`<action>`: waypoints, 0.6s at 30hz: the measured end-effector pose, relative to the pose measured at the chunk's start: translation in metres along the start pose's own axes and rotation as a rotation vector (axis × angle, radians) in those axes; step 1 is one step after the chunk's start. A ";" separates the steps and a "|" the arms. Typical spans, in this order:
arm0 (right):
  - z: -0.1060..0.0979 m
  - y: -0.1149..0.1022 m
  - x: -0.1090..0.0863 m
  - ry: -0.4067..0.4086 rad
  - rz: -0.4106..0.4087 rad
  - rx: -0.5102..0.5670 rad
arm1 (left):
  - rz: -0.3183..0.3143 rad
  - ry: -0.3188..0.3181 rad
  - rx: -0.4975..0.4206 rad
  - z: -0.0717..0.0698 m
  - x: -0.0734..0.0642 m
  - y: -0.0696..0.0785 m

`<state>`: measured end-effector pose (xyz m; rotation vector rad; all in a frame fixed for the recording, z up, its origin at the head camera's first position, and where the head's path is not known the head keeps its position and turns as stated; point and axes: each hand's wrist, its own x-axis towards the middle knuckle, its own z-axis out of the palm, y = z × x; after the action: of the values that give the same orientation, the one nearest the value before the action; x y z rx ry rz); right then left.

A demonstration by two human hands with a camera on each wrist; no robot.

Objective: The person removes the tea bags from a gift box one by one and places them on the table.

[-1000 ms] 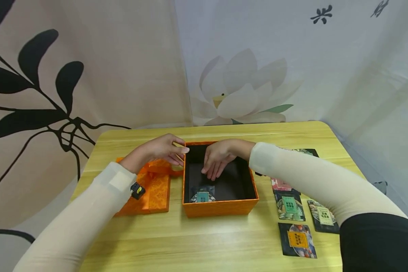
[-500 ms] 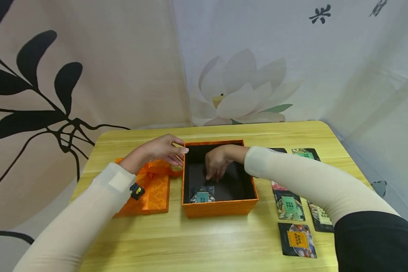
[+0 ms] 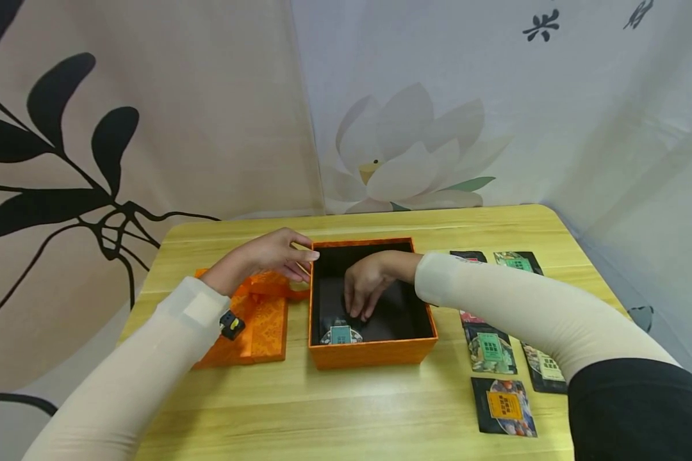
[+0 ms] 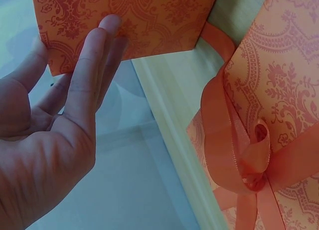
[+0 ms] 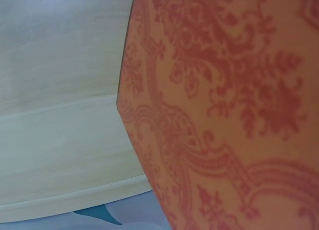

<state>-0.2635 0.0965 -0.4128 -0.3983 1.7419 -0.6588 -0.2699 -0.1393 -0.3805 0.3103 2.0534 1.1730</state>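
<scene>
An orange patterned box [image 3: 375, 353] with a black interior stands uncovered at the table's middle. A dark packet with a teal label [image 3: 341, 334] lies inside, at its near left. My right hand [image 3: 371, 285] reaches down into the box, loosely bent fingers pointing at the floor, fingertips right at the packet's upper right corner. In the right wrist view only the box's outer wall [image 5: 229, 100] shows, the hand being out of sight. My left hand [image 3: 279, 253] rests against the box's far left corner, its fingers [image 4: 85, 73] nearly straight along the outer wall.
Left of the box lies an orange patterned lid [image 3: 270, 330] with a ribbon bow [image 4: 254, 160]. Several dark packets lie on the right, including one with an orange label [image 3: 504, 406] and one with a green label [image 3: 490, 347]. My right forearm crosses above some of them.
My right hand first drew its fingers together inside the box, then shifted toward the near side, down to the teal-labelled packet. The left hand stays at the box corner.
</scene>
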 end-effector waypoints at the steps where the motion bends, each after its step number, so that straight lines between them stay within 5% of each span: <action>1: 0.001 0.000 0.000 -0.002 0.000 -0.007 | 0.000 0.000 0.001 0.000 0.000 0.000; 18: 0.009 -0.006 -0.011 0.014 -0.015 0.009 | 0.012 0.009 0.004 0.001 0.000 -0.001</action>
<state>-0.2524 0.0964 -0.4023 -0.4017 1.7507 -0.6810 -0.2691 -0.1392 -0.3811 0.3203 2.0649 1.1796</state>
